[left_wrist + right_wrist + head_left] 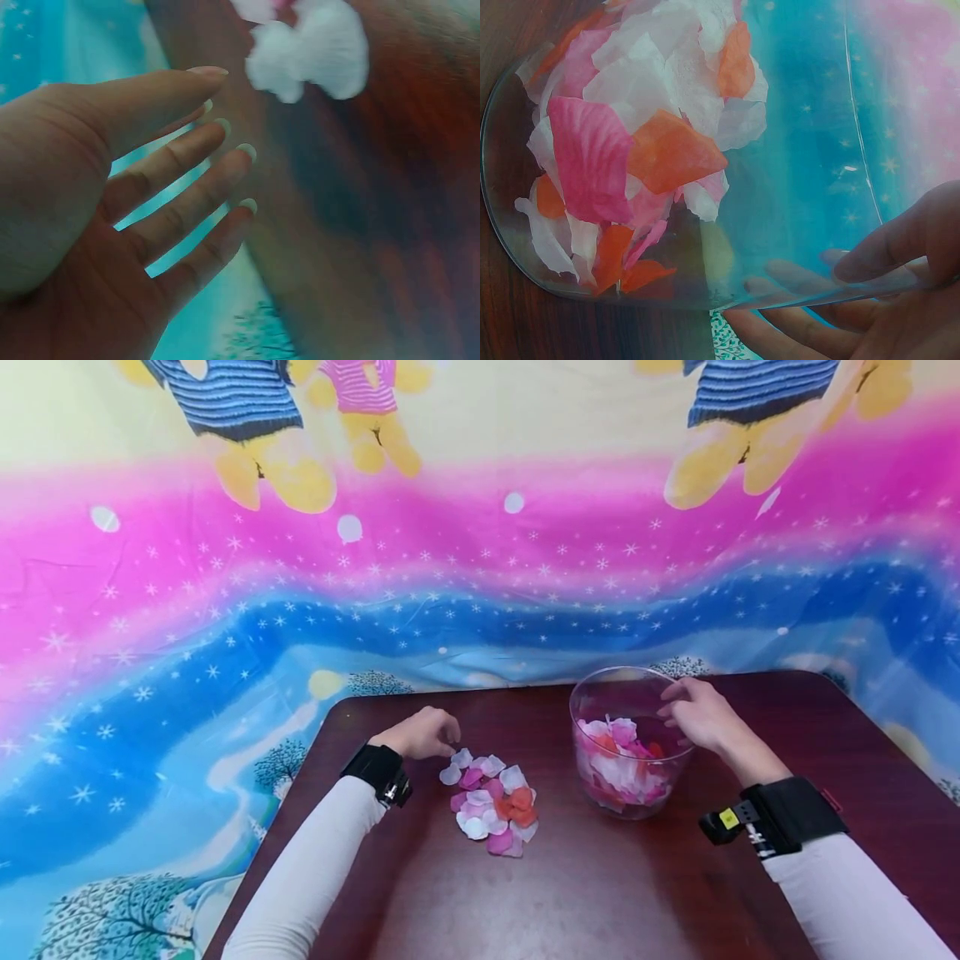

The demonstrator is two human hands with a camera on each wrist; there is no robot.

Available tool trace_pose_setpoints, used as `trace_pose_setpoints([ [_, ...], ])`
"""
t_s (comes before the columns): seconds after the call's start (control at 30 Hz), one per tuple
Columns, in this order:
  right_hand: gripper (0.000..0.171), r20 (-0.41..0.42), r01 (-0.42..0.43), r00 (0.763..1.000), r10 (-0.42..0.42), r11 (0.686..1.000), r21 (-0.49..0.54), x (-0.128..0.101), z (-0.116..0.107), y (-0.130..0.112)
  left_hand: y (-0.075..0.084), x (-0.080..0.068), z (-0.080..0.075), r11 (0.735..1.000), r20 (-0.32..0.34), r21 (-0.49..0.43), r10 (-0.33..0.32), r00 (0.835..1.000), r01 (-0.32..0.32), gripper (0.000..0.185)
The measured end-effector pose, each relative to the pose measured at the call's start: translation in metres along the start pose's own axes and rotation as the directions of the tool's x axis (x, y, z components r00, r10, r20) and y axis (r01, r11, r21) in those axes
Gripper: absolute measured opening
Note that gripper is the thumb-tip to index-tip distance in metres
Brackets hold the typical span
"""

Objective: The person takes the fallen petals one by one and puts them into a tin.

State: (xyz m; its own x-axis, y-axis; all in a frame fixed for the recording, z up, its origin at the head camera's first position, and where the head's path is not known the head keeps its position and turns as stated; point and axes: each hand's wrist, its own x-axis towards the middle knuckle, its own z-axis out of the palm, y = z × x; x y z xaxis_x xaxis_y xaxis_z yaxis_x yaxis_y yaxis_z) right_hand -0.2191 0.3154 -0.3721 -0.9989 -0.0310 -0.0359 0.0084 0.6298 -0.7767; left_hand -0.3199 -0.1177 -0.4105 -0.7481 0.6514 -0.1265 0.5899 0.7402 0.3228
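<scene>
Petals [491, 806] heaped on desk [600, 893], more in glass bowl [626, 777].
Right hand [701, 714] pinches the bowl's rim; left hand [423, 732], fingers relaxed and empty, touches the heap's edge.

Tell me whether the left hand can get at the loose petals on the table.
Probably yes: the left hand sits right beside the petal pile, with only bare table between them.

Both arms wore long, close-fitting white fabric sleeves. A broad black strap with a small silver-metal fitting circled the left wrist [377, 772]. The right wrist's wide black band [787, 814] carried a small black camera block with a yellow sticker at its nine o'clock side. Short, pale fingernails [247, 151] tipped the left hand.
</scene>
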Motion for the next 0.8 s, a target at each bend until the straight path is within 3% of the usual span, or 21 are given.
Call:
trace_pose_setpoints([
  [0.2, 0.044, -0.002, -0.002, 1.0, 0.002, 1.0, 0.011, 0.001, 0.002, 0.001, -0.01, 0.003, 0.021, 0.996, 0.048, -0.045, -0.081, 0.996, 0.083, 0.018],
  [0.43, 0.044, -0.01, 0.0, 1.0, 0.001, 1.0, 0.014, 0.001, -0.001, 0.001, 0.0, 0.01, 0.03, 0.999, 0.025, -0.051, -0.002, 1.0, 0.003, 0.009],
  [0.6, 0.045, -0.01, -0.001, 1.0, 0.001, 1.0, 0.014, 0.001, -0.001, 0.001, 0.011, 0.011, 0.034, 0.999, 0.054, -0.045, 0.022, 0.998, -0.019, 0.004],
  [0.8, 0.043, -0.013, -0.002, 1.0, 0.002, 1.0, 0.006, 0.0, 0.001, 0.001, 0.025, 0.008, 0.022, 0.996, 0.024, -0.035, 0.085, 0.996, -0.084, 0.005],
])
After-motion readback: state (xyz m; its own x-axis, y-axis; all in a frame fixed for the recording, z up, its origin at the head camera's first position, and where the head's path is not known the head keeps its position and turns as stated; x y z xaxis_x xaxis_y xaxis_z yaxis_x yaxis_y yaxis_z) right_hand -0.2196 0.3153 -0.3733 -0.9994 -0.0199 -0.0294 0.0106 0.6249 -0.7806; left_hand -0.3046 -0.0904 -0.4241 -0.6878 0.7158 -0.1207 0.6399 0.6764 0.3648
